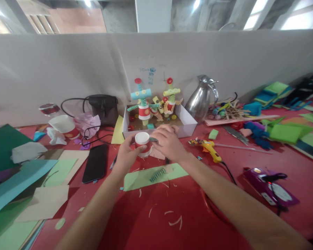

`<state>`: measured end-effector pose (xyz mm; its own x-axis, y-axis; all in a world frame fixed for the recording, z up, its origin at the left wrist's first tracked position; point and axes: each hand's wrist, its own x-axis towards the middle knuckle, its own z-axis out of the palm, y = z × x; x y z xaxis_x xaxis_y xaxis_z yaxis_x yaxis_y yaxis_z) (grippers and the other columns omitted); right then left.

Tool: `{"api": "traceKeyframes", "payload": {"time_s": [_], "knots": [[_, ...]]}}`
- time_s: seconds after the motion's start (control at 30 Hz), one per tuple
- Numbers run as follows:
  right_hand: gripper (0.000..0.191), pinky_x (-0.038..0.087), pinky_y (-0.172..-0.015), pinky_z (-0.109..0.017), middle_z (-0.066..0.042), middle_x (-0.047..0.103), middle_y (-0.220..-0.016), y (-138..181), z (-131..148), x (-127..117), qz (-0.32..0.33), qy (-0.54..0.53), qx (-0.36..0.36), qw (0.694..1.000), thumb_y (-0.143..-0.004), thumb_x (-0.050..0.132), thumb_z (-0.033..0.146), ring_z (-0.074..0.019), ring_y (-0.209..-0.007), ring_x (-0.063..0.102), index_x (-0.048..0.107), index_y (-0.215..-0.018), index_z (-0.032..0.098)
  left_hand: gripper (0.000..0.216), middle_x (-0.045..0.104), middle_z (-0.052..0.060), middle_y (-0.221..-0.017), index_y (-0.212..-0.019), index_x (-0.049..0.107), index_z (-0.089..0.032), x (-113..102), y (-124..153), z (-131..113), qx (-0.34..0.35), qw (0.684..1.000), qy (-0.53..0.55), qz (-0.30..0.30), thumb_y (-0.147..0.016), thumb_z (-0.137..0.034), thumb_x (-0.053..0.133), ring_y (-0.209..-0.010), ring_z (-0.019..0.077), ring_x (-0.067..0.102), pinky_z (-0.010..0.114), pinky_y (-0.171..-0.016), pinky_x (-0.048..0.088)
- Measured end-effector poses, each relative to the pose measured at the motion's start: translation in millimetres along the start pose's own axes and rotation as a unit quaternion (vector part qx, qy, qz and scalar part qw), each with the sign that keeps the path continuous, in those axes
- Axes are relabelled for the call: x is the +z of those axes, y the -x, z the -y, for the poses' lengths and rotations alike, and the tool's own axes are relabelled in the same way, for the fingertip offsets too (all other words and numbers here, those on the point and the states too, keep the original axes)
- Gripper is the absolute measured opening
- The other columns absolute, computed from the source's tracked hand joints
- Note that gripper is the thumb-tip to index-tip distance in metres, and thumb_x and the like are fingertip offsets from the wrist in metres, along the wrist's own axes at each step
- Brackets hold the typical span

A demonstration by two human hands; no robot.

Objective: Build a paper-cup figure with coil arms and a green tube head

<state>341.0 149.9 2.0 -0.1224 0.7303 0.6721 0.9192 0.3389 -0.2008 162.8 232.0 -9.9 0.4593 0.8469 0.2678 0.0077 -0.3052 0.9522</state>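
Near the middle of the red surface (135, 229), before the white open box (184, 130), the small red-and-white paper cup (142, 141) stands upright or perhaps upside down; I think its wider rim is below. The left hand (127, 152) is grasping this cup from its left side, with the thumb laid across the front. The right hand (169, 139) is curled at the cup's other side, next to a dark-green folded paper spring (153, 139). Its fingertips are partly hidden, so I cannot tell whether it is pinching the spring.

For joining the spring neatly, it would be good to keep the cup firm but not squeezed, because thin paper can dent. The spring's end should lie flat on the wall, pressed evenly, and the folds should stay uncrushed. If hot glue is used, fingertips must avoid it.

Counting now: one cup is between the hands. Folded green springs near them are two, the second one (157, 174) lying on one pale-green paper strip (135, 180). I count two standing paper-cup figures with red tops (144, 111), one yellow glue gun (210, 150), one shiny steel jug (199, 99) and one black phone (95, 163).
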Motion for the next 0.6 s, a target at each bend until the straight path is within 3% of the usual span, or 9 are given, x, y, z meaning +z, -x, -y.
{"api": "traceKeyframes", "payload": {"time_s": [0.13, 0.3, 0.4, 0.6], "knots": [[0.046, 0.032, -0.101, -0.051, -0.010, 0.062, -0.127, -7.5, 5.1, -17.5, 0.019, 0.002, 0.091, 0.996, -0.075, 0.074, 0.033, -0.0335, -0.124, 0.042, 0.064, -0.119, 0.022, 0.052, 0.067, 0.010, -0.122, -0.119, 0.062, -0.019, 0.4, -0.4, -0.6, -0.007, 1.000, -0.007, -0.001, -0.068, -0.019, 0.074, -0.114, 0.0258, 0.060, 0.044, -0.102, 0.042], [0.017, 0.035, -0.090, -0.044, -0.005, 0.075, -0.099, -18.3, 0.8, -22.8, 0.101, -0.051, 0.144, 0.983, -0.080, 0.071, 0.035, -0.0282, -0.102, 0.057, 0.075, -0.091, 0.023, 0.052, 0.068, 0.010, -0.120, -0.118, 0.062, -0.019, 0.9, -0.3, -2.1, 0.002, 1.000, -0.008, -0.001, -0.068, -0.020, 0.075, -0.112, 0.0245, 0.061, 0.042, -0.102, 0.043], [0.010, 0.033, -0.086, -0.040, -0.001, 0.076, -0.091, -19.0, 0.8, -17.9, 0.101, -0.082, 0.149, 0.980, -0.083, 0.066, 0.024, -0.0237, -0.093, 0.060, 0.075, -0.087, 0.024, 0.051, 0.068, 0.010, -0.120, -0.117, 0.062, -0.019, 1.1, 0.4, -3.2, 0.005, 1.000, -0.010, 0.001, -0.068, -0.020, 0.075, -0.113, 0.0240, 0.060, 0.042, -0.103, 0.042], [0.013, 0.023, -0.095, -0.047, -0.002, 0.075, -0.093, -18.2, 6.6, -13.3, 0.087, -0.014, 0.079, 0.993, -0.084, 0.062, 0.016, -0.0253, -0.104, 0.054, 0.072, -0.082, 0.024, 0.052, 0.068, 0.009, -0.121, -0.117, 0.063, -0.021, -0.2, 0.3, -0.2, -0.004, 1.000, -0.004, -0.004, -0.066, -0.015, 0.073, -0.113, 0.0247, 0.060, 0.042, -0.102, 0.042]]}}
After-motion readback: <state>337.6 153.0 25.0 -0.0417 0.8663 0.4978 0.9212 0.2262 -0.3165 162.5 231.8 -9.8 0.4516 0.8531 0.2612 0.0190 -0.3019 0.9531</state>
